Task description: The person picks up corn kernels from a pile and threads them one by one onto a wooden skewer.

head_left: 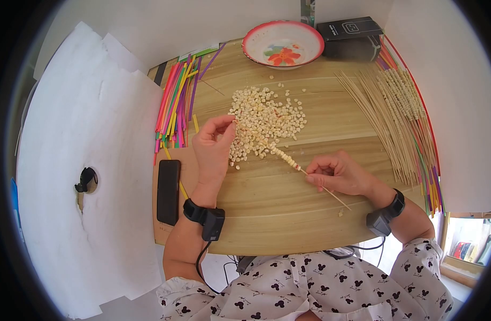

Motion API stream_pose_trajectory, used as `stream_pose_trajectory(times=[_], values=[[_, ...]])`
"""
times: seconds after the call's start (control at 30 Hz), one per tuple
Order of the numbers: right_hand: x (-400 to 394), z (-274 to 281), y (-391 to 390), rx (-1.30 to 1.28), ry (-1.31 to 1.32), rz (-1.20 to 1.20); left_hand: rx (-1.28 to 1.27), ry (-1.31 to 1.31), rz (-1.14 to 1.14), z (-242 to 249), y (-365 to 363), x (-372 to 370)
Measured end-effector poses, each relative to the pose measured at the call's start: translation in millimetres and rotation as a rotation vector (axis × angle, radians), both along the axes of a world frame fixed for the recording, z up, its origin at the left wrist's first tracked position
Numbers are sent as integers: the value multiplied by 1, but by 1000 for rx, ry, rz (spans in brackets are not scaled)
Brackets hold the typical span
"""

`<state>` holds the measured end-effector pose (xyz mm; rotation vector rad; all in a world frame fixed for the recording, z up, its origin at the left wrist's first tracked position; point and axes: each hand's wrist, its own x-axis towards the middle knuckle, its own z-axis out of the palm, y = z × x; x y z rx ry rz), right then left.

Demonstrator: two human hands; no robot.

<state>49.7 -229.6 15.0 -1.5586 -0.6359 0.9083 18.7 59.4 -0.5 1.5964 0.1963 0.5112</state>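
Pale walls (454,80) flank a wood-grained table (277,224). At the knobbly kernel heap's (262,113) left, the left hand (213,147) pinches together, contents unclear; lower right, the right hand (339,172) pinches a slender skewer (336,197).

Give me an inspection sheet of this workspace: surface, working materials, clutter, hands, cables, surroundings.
Surface: wood-grained table, bare toward the person's side.
Working materials: kernels piled mid-table, a few scattered; held skewer partly threaded with kernels; more skewers at right, some threaded.
Clutter: colored strips and phone at left; bowl and black box at the back.
Left hand: fingers pinched at the pile's left edge; contents unclear.
Right hand: gripping the held skewer.
Cables: black cable from the left wristband; another near the right wristband.
Surroundings: white panel at left, with a hole; other people, nothing seen.
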Motion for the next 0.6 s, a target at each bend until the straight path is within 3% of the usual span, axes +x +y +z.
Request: stream_pose_trajectory(times=[0.17,0.6], values=[[0,0,0,-4,6,0,224,-13,8,-1,-1,-2],[1,1,-1,1,6,19,219,-43,-28,-1,-10,-4]])
